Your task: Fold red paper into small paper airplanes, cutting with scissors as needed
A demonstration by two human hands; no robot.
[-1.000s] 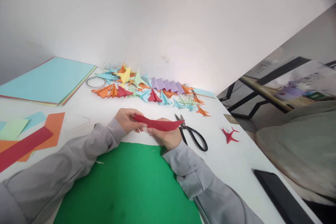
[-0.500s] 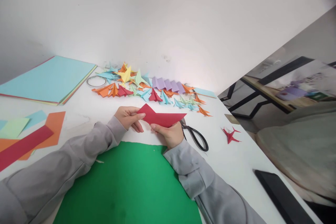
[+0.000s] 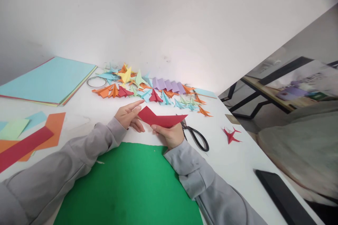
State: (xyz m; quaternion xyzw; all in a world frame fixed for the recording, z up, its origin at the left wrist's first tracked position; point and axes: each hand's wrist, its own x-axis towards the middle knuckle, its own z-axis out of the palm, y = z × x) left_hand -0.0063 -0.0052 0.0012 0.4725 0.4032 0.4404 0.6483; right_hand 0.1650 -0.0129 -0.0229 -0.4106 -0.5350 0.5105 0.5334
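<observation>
A folded piece of red paper with a pointed right end is held above the table. My right hand grips its lower right part, thumb on the near face and the other fingers hidden behind. At the paper's left end is my left hand, its fingers stretched out and apart. Its thumb and index finger lie beside the paper's left corner; whether they touch it I cannot tell. Black-handled scissors lie just right of my right hand, their blades partly hidden.
Several folded paper planes line the wall, beside a tape roll. Coloured sheets and cut strips lie left. A green sheet is in front of me. Rightward are a red paper plane and a black flat device.
My left thumb and index finger have come off the front of the red paper and spread apart. My right hand still holds the paper in nearly the same place.
</observation>
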